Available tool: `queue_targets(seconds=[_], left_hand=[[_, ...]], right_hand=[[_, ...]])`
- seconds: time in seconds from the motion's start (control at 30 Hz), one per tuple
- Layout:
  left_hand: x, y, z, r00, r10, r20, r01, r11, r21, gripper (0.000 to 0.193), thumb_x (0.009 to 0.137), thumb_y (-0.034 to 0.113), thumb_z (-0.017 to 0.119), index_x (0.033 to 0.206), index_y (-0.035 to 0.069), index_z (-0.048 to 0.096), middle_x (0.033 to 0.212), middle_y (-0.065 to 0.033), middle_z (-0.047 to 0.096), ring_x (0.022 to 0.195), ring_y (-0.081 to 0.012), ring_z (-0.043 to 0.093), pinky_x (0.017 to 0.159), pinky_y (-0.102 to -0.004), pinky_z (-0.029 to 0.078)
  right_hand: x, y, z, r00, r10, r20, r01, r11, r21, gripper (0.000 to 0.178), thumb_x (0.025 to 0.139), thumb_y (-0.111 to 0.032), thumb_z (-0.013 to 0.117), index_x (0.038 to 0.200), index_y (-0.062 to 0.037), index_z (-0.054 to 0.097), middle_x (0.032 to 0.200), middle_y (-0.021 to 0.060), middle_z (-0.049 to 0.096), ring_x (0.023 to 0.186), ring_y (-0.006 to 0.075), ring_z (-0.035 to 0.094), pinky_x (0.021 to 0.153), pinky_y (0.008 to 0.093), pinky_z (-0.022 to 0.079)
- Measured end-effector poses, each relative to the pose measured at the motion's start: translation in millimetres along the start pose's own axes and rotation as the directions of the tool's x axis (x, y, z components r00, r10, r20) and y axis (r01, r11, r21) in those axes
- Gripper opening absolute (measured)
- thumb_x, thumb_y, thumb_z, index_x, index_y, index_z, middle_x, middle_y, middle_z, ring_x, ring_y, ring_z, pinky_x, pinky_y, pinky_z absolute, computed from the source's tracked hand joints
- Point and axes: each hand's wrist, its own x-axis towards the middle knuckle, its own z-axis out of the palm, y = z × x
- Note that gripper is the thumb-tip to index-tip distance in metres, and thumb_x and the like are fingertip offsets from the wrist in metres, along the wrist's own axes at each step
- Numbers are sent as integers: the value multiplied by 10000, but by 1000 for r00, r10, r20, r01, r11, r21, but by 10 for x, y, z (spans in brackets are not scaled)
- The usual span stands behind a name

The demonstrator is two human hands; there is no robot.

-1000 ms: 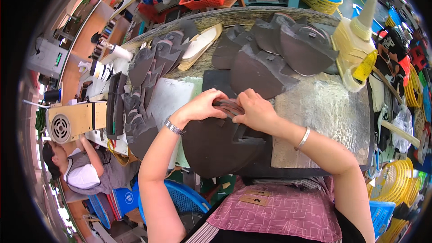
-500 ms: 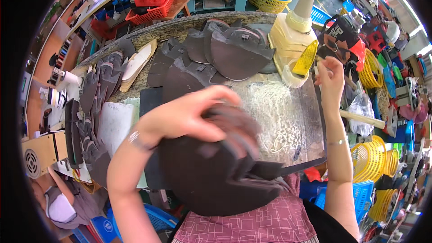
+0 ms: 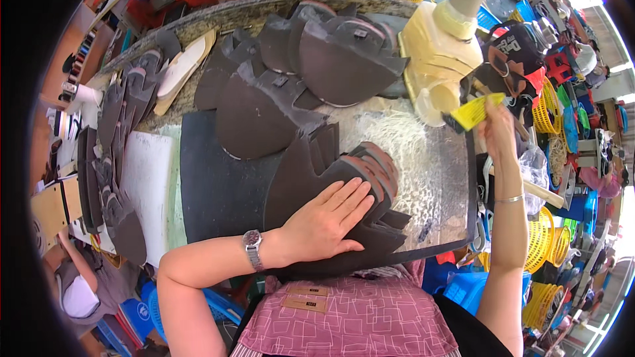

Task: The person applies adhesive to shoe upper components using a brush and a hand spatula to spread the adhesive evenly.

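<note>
My left hand (image 3: 324, 225) lies flat, fingers stretched out, on a fanned stack of dark brown cut shoe pieces (image 3: 291, 185). The stack's overlapping edges show reddish-grey bands beside my fingertips. In my right hand (image 3: 501, 133) is a flat yellow glue spreader (image 3: 479, 111) with a dark end, pinched by its right part. That dark end points left, close to the open spout of a cream-coloured glue pot (image 3: 433, 43) topped with a tall cone. Under the stack is a black mat (image 3: 221, 182), and to its right a board (image 3: 430, 178) crusted with whitish dried glue.
More dark cut pieces (image 3: 347, 63) overlap at the back of the bench, with others (image 3: 126, 218) along the left. Pale sole-shaped templates (image 3: 185, 69) lie between them. A light stick (image 3: 536, 188) juts out at the right edge, near yellow baskets (image 3: 539, 241). Another person sits at lower left.
My left hand has set the dark stack down on the mat and flattened over it. My right hand has taken the yellow spreader from the pot's spout. The view has shifted slightly.
</note>
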Motion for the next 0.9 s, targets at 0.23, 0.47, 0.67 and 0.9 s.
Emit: queue_targets(seconds=[0.23,0.47,0.67,0.9], left_hand=[[-97,-65,91,993,107,-54,-100,988,113,585,742,388,626,1073,-85,530,1129,-230,528,1091,-340,499,931,-407,403],[-103,-86,107,986,137,-91,-127,986,108,531,767,367,604,1037,-87,549,1097,-236,542,1038,-337,533,908,-399,424],[-165,-82,101,984,132,-117,-114,982,149,464,756,326,613,974,-82,577,1028,-229,572,991,-322,558,879,-379,449],[-143,-86,160,953,187,-238,-149,974,171,383,693,256,652,874,-76,586,916,-192,582,888,-292,576,791,-340,496]], right_hand=[[-694,-226,1441,777,14,629,57,994,-92,162,793,-162,552,881,-43,486,707,50,558,615,106,557,506,218,447],[-372,-57,1913,650,-2,760,314,911,-266,220,703,-167,616,782,-22,470,643,29,512,575,82,450,524,243,381],[-597,49,1919,794,45,607,225,905,-362,255,699,-209,648,760,-38,470,621,13,504,582,93,467,542,248,399],[-1349,179,1134,921,-173,348,293,897,-332,274,653,-82,709,725,-61,445,623,34,563,569,70,535,526,215,443]])
